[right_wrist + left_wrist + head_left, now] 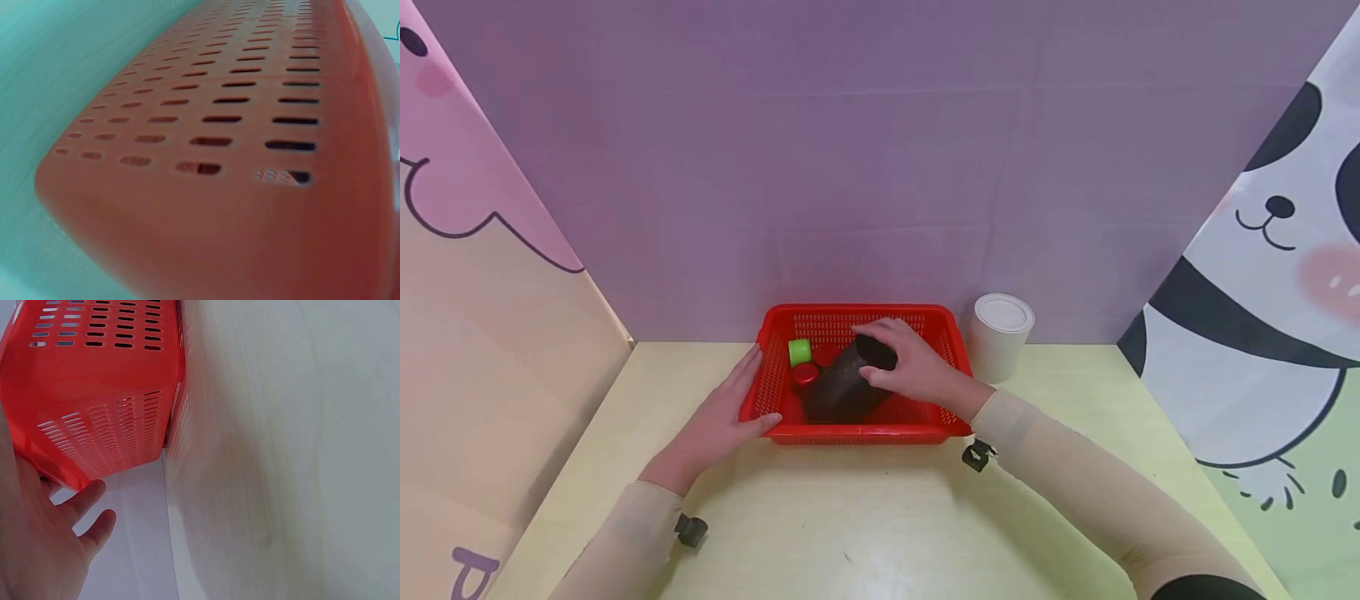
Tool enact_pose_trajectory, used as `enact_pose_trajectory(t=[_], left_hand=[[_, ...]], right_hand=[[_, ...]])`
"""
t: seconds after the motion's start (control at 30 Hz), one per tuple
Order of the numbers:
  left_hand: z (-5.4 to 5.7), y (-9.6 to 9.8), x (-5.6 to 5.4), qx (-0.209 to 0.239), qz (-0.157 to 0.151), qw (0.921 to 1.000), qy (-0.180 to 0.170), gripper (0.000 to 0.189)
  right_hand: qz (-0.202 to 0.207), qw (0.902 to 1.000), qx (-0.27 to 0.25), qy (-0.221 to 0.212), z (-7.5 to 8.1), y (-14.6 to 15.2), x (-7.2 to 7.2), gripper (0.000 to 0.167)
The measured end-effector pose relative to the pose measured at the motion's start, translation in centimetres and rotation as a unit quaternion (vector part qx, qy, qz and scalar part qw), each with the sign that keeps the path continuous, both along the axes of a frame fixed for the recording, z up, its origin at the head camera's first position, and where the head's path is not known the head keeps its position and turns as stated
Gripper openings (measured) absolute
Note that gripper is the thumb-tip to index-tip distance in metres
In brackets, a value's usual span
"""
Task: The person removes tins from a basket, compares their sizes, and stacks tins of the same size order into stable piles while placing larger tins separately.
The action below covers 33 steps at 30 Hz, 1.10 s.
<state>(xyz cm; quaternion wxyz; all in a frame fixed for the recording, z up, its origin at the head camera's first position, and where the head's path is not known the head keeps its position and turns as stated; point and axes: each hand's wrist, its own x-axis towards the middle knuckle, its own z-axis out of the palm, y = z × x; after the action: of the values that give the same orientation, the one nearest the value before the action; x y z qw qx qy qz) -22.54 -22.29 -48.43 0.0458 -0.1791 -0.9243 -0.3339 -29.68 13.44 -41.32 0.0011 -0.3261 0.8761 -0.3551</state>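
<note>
A red plastic basket (868,431) with slotted walls stands on the table, holding several things. My right hand (910,362) grips a black cylinder (842,387) around its upper end, thumb on the near side and fingers on the far side. The cylinder leans inside the basket, its lower end to the left. My left hand (722,421) rests against the basket's left side, fingers extended along the rim and thumb over the front left corner. In the left wrist view, the left hand's fingers (84,503) reach past the basket's rim. The right wrist view shows only the basket's outer wall (206,219) close up.
Left of the cylinder in the basket lie a green piece (800,352) and a round red piece (806,374). A white lidded canister (1000,333) stands just right of the basket, near the purple back wall (880,167). Printed panels flank the pale table (865,525).
</note>
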Motion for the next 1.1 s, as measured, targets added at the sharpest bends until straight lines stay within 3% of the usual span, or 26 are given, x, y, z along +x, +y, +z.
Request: enact_pose_trajectory(t=[0.37,0.73,1.1], left_hand=[[-0.2,0.0,-0.1,-0.006,-0.001,1.0,0.006,0.115],[-0.3,-0.1,-0.2,-0.001,-0.005,0.9999,0.013,0.113],[-0.2,-0.1,-0.3,0.006,-0.005,0.9999,0.007,0.114]], right_hand=[[-0.01,0.9994,-0.009,0.033,0.8,0.8,0.0,0.074],[0.001,0.995,0.002,0.1,2.4,2.4,0.2,0.066],[-0.002,0.9895,0.007,0.144,4.3,4.5,0.2,0.068]])
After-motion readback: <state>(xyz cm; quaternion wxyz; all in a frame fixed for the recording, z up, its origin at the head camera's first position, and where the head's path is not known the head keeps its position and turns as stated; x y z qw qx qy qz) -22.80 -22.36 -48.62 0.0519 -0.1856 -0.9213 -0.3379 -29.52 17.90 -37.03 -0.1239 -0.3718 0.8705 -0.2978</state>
